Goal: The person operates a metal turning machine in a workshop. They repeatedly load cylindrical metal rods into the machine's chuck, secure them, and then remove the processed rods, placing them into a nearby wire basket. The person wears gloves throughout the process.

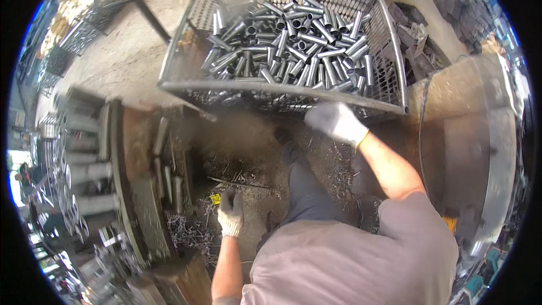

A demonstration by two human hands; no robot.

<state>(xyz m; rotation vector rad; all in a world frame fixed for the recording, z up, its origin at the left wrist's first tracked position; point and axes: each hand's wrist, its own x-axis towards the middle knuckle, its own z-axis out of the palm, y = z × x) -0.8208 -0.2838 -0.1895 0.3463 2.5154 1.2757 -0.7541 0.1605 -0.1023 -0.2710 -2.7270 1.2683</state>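
Observation:
A large wire mesh crate [282, 86] full of short shiny metal tubes [299, 45] stands in front of me. My right hand [334, 122], in a white glove, is just below the crate's near rim, toward its right half. Motion smears its fingers, and I see nothing clearly held in them. Lower down on the left, my left hand [230, 214] wears a white glove with grey fingertips. Its fingers point forward, slightly apart from the thumb, with nothing visible between them. Close beside it is a small yellow piece [215, 199].
Metal shavings [192, 231] litter the floor near my legs. To the left, a rack [127, 181] holds larger metal cylinders [90, 172], with several tubes [164, 175] beside it. A tan metal cabinet [463, 124] with a dark cable [422, 124] stands on the right. Scrap pieces [418, 39] lie behind it.

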